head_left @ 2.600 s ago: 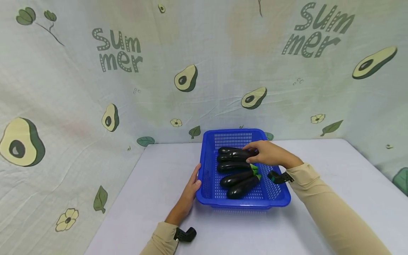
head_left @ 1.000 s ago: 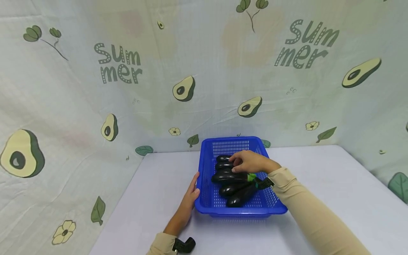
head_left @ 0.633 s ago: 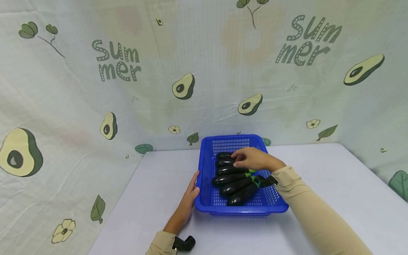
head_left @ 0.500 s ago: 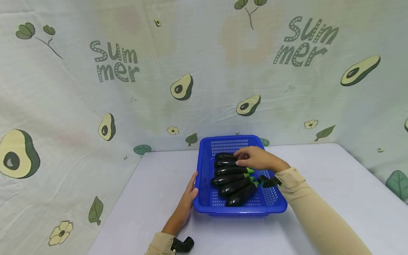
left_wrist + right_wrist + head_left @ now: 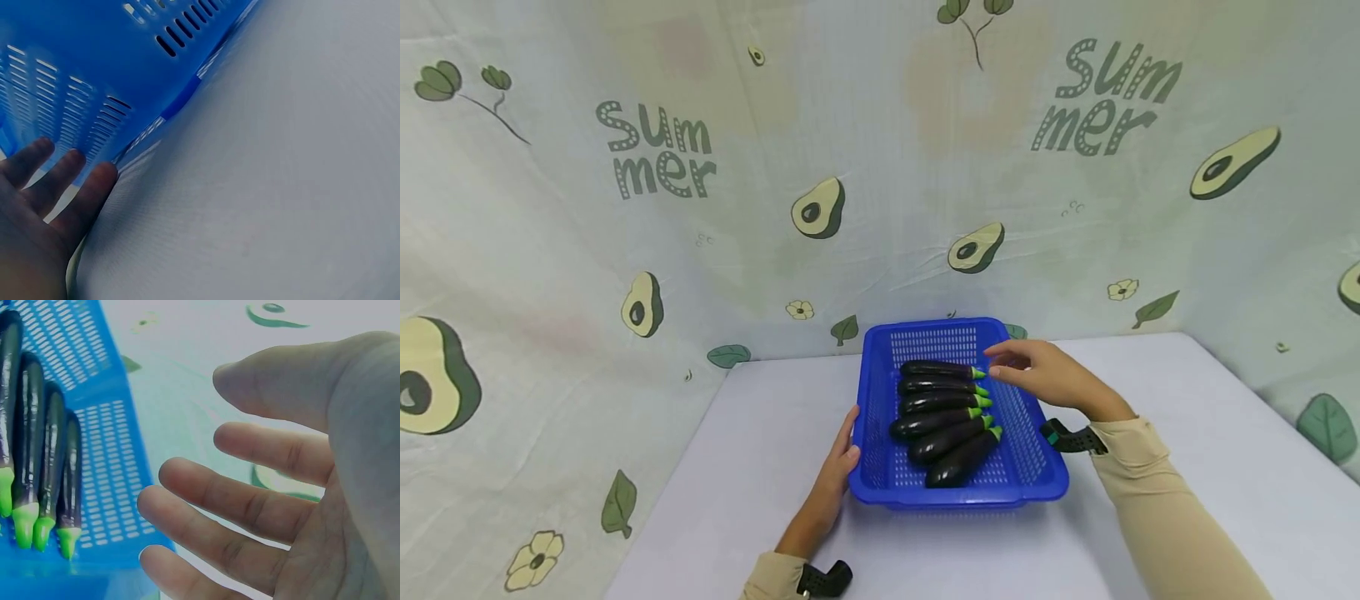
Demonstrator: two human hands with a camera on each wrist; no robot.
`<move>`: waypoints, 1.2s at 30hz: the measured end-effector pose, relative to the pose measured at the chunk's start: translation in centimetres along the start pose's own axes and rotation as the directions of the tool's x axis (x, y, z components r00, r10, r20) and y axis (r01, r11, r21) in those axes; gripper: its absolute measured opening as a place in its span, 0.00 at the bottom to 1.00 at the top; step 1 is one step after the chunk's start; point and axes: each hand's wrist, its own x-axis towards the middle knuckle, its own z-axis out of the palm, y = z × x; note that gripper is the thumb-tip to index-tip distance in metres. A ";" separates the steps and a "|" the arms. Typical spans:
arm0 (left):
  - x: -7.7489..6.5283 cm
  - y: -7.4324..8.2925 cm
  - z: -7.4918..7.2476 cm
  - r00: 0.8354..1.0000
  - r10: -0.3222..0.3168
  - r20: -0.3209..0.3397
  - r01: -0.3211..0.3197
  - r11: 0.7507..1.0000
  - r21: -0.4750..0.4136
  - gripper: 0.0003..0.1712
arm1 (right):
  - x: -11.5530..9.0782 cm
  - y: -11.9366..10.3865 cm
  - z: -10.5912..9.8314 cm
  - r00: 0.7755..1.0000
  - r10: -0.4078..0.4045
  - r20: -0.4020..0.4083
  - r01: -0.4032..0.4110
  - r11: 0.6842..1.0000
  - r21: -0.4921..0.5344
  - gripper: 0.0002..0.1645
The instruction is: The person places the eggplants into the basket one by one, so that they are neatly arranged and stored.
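Several glossy dark eggplants (image 5: 937,402) with green stem ends lie side by side in a blue plastic basket (image 5: 962,493), their stems toward the right. My left hand (image 5: 833,477) rests against the basket's left side; in the left wrist view its spread fingers (image 5: 87,194) touch the perforated wall. Above the basket's right side hovers my right hand (image 5: 1048,371), fingers apart and holding nothing. In the right wrist view that hand's palm and loosely bent fingers (image 5: 237,506) show, apart from the eggplants (image 5: 31,444) at the left.
The basket stands on a white-covered table (image 5: 760,433) near its back edge. Behind and at the sides hangs a pale cloth (image 5: 880,125) printed with avocados, leaves and lettering. A black strap device (image 5: 1071,437) sits on my right wrist, another (image 5: 826,579) on my left.
My right hand has let go of the eggplants and moved right, away from them. They now lie in a neat row, all stems visible. My left hand stays at the basket.
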 end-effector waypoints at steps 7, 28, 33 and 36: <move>-0.1 0.0 0.2 1.000 -0.018 -0.006 0.018 1.000 -0.006 0.33 | -2.4 1.1 -0.6 0.994 0.063 -0.092 -0.062 0.998 0.023 0.27; -0.2 0.0 0.2 1.000 0.019 0.004 -0.019 1.000 -0.005 0.31 | -6.4 4.0 -1.4 0.982 0.136 -0.129 -0.138 0.990 -0.004 0.25; 0.1 -0.2 -0.1 0.999 0.038 -0.016 -0.037 0.999 0.007 0.32 | -6.5 4.2 -1.7 0.982 0.136 -0.127 -0.138 0.990 -0.011 0.26; 0.0 -0.4 -0.2 0.999 0.029 -0.015 -0.028 0.999 0.018 0.33 | -6.8 4.7 -1.9 0.977 0.166 -0.131 -0.169 0.986 -0.008 0.27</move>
